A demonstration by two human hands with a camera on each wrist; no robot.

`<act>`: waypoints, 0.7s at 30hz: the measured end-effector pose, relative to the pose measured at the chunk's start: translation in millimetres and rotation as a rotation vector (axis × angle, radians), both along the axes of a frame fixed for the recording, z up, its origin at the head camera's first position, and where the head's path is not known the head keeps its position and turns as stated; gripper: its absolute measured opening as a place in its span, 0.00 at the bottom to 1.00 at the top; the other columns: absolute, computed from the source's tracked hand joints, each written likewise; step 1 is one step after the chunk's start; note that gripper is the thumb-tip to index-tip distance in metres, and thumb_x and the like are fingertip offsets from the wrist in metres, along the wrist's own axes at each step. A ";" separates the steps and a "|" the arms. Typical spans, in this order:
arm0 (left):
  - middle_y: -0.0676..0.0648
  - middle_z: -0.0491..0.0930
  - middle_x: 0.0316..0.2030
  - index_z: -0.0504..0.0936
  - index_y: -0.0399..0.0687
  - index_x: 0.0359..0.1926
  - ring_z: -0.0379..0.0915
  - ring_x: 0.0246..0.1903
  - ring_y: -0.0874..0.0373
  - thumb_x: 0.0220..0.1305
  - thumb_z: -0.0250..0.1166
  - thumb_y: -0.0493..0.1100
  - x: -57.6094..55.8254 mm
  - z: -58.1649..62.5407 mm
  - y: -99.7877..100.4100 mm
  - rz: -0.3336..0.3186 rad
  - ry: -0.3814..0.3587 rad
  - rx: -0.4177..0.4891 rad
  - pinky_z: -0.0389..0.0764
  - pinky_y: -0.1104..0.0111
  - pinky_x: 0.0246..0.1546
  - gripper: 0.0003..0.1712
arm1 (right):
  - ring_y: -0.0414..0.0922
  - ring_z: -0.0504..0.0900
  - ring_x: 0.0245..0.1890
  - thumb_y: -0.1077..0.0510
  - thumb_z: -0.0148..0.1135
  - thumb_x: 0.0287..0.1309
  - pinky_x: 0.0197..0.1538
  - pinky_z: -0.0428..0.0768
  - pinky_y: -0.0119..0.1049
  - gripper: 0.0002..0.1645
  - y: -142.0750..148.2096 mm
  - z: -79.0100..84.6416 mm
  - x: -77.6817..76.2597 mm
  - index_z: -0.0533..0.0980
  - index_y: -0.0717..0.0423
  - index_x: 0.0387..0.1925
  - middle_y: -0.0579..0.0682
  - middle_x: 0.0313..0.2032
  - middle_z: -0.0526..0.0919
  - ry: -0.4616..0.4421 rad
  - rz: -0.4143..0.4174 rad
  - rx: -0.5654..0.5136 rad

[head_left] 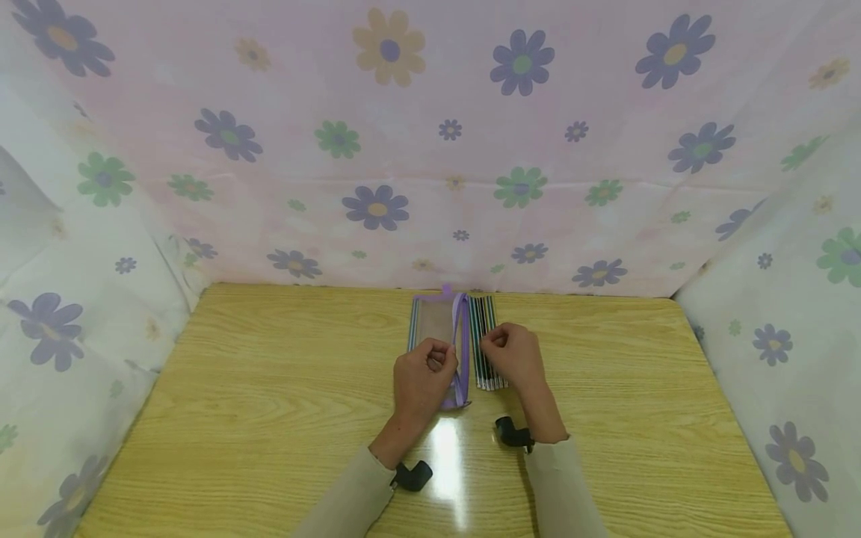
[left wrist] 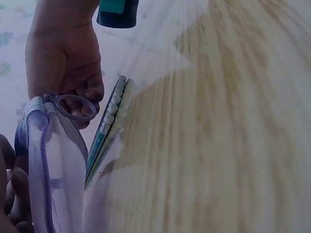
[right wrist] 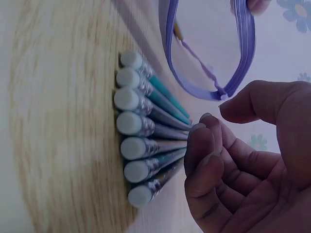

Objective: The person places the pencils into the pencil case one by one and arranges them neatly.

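Observation:
A mesh pencil pouch [head_left: 433,317] with purple trim lies at the table's far middle, its zipped side gaping in the right wrist view. My left hand [head_left: 420,379] pinches the pouch's edge near the opening. Just right of the pouch, several pencils [head_left: 480,321] lie side by side, white eraser ends toward me. My right hand [head_left: 518,357] hovers at these pencils with loosely bent fingers; in the right wrist view, thumb and fingertips stand apart with nothing between them. Blue-green pencils [head_left: 412,329] show along the pouch's left edge; whether they are inside it is unclear.
The wood-grain table [head_left: 269,388] runs up to a flowered cloth [head_left: 417,149] at the back and sides. A black wrist camera [head_left: 412,476] is worn on the left wrist, another black camera [head_left: 513,432] on the right.

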State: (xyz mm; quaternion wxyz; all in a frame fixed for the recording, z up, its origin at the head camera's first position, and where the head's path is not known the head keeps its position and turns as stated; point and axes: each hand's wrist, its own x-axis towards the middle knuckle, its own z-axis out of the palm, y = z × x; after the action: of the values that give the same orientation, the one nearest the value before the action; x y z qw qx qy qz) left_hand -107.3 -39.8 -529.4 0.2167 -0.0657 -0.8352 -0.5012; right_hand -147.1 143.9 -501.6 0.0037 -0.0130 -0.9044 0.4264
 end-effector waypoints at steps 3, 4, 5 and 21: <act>0.55 0.85 0.22 0.87 0.49 0.31 0.78 0.18 0.70 0.66 0.73 0.40 0.0 -0.5 -0.2 -0.002 0.005 0.004 0.78 0.76 0.21 0.05 | 0.45 0.80 0.24 0.60 0.68 0.58 0.29 0.79 0.37 0.07 2.4 -0.3 -0.4 0.85 0.61 0.33 0.53 0.26 0.85 0.016 -0.010 0.010; 0.55 0.85 0.22 0.87 0.49 0.31 0.78 0.18 0.70 0.66 0.73 0.40 0.0 -0.7 -0.2 -0.003 0.007 0.005 0.78 0.76 0.21 0.05 | 0.45 0.80 0.24 0.60 0.68 0.58 0.29 0.79 0.37 0.06 3.2 -0.5 -0.6 0.85 0.61 0.33 0.53 0.26 0.85 0.020 -0.014 0.018; 0.55 0.85 0.22 0.87 0.49 0.31 0.78 0.18 0.70 0.66 0.73 0.40 0.0 -0.7 -0.3 -0.004 0.007 0.006 0.78 0.76 0.21 0.05 | 0.45 0.80 0.24 0.60 0.68 0.58 0.29 0.79 0.37 0.06 3.9 -0.5 -0.6 0.84 0.61 0.33 0.53 0.26 0.85 0.022 -0.017 0.022; 0.55 0.85 0.22 0.87 0.49 0.32 0.77 0.18 0.72 0.67 0.72 0.39 0.2 -3.5 -0.8 -0.016 0.016 0.009 0.79 0.76 0.21 0.05 | 0.48 0.83 0.27 0.59 0.66 0.58 0.33 0.82 0.42 0.07 13.8 -4.1 -1.5 0.84 0.61 0.34 0.54 0.29 0.87 0.015 -0.090 0.121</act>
State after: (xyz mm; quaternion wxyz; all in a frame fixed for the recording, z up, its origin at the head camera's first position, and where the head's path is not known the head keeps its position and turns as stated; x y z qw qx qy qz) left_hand -107.1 -40.6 -532.9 0.2198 -0.0756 -0.8306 -0.5060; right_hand -148.7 157.7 -505.6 0.0301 -0.0501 -0.9269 0.3706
